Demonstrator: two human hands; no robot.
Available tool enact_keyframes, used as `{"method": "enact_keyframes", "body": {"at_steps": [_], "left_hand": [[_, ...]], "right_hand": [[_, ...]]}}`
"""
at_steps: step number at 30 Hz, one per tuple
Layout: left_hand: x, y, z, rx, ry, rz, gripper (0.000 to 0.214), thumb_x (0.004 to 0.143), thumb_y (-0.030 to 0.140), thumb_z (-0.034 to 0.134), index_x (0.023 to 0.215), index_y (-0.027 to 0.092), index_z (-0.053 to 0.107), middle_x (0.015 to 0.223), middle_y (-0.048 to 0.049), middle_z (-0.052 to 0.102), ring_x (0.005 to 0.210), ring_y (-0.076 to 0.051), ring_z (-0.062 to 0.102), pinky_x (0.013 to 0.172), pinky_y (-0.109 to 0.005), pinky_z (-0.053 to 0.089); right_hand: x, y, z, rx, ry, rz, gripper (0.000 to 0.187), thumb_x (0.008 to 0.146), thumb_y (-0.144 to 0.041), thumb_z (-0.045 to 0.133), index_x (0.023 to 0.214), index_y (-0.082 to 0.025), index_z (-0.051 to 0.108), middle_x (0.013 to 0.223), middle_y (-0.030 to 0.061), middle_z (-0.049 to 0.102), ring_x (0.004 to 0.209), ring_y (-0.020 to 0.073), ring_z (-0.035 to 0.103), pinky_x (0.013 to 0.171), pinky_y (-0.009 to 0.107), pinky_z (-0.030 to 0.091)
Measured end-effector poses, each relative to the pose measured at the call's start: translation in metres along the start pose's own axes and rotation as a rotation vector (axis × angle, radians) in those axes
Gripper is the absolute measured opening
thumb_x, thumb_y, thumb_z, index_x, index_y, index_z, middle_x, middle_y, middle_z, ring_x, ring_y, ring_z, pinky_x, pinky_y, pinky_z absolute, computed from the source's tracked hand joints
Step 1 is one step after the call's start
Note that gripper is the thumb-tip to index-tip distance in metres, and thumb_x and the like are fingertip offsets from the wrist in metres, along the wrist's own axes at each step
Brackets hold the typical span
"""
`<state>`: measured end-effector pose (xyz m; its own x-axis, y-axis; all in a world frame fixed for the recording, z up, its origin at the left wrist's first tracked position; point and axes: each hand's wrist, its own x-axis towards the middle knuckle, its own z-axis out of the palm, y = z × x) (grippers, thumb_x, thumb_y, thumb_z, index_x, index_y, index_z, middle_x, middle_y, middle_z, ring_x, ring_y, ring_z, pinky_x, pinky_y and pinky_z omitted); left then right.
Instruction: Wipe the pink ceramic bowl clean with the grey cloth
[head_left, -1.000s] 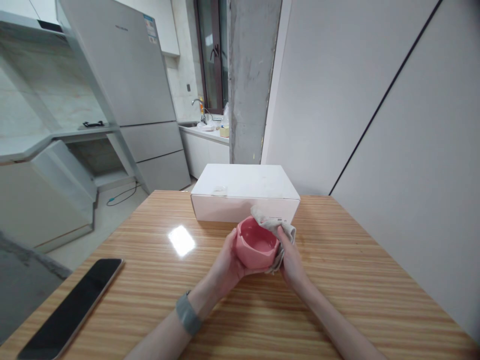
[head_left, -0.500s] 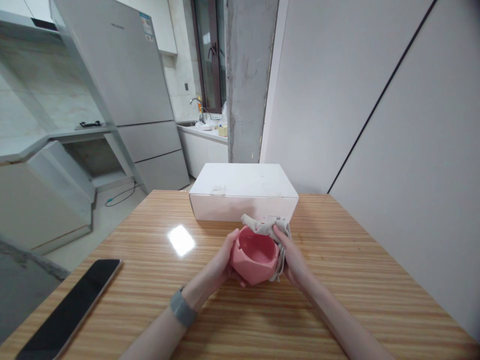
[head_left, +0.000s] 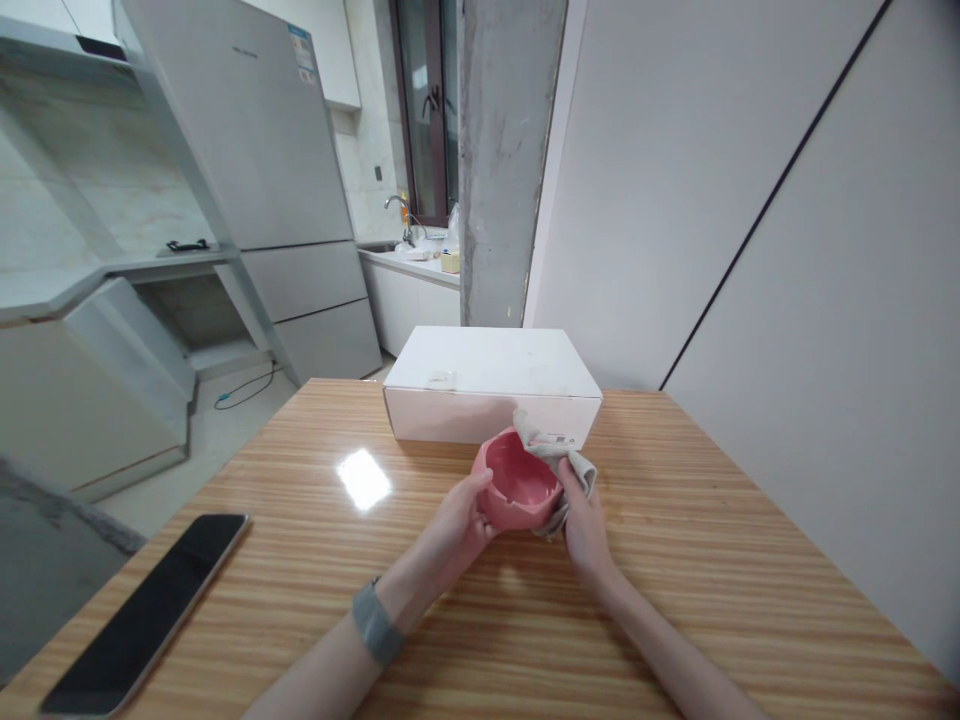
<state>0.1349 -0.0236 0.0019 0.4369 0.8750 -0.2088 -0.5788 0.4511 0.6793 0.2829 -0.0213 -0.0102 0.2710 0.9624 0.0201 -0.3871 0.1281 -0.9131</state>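
Observation:
A pink faceted bowl (head_left: 519, 515), notched along its rim like an ashtray, is held above the table with its opening tilted toward me. My left hand (head_left: 466, 518) grips its left side, thumb at the rim and fingers underneath. My right hand (head_left: 586, 525) is closed on a light grey cloth (head_left: 577, 470), pressing it against the bowl's right side. Part of the cloth drapes over the far rim. The right fingers are mostly hidden behind the cloth and bowl.
A white box (head_left: 491, 365) stands at the table's far edge, just behind the bowl. On the left lies a black phone (head_left: 150, 615). The wood-grain table (head_left: 712, 600) meets a white wall panel (head_left: 825, 330) on the right. A fridge (head_left: 255, 150) stands beyond.
The bowl has been turned in my hands and lifted slightly to the right. The cloth has moved with it, its loose end now higher. The view has shifted slightly.

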Motion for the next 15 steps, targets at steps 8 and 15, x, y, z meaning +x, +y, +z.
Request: {"method": "enact_keyframes", "body": {"at_steps": [8,15], "left_hand": [[0.000,0.006,-0.012,0.089,-0.121,-0.230,0.056,0.087,0.057,0.047,0.123,0.017,0.060,0.113,-0.0107,0.069,0.089,-0.023,0.067,0.062,-0.028,0.054],[0.003,0.000,-0.017,0.073,-0.023,-0.141,0.053,0.086,0.051,0.052,0.125,0.016,0.059,0.115,-0.0121,0.068,0.088,-0.024,0.069,0.060,-0.029,0.057]], "right_hand": [[0.010,-0.001,-0.006,0.071,-0.113,0.135,0.035,0.077,-0.048,0.068,0.100,-0.022,0.070,0.102,0.0033,0.075,0.106,0.0284,0.064,0.098,0.042,0.045],[0.010,0.003,-0.006,0.081,-0.110,0.124,0.037,0.077,-0.049,0.068,0.102,-0.022,0.070,0.103,0.0031,0.075,0.109,0.0275,0.063,0.100,0.041,0.043]]}}
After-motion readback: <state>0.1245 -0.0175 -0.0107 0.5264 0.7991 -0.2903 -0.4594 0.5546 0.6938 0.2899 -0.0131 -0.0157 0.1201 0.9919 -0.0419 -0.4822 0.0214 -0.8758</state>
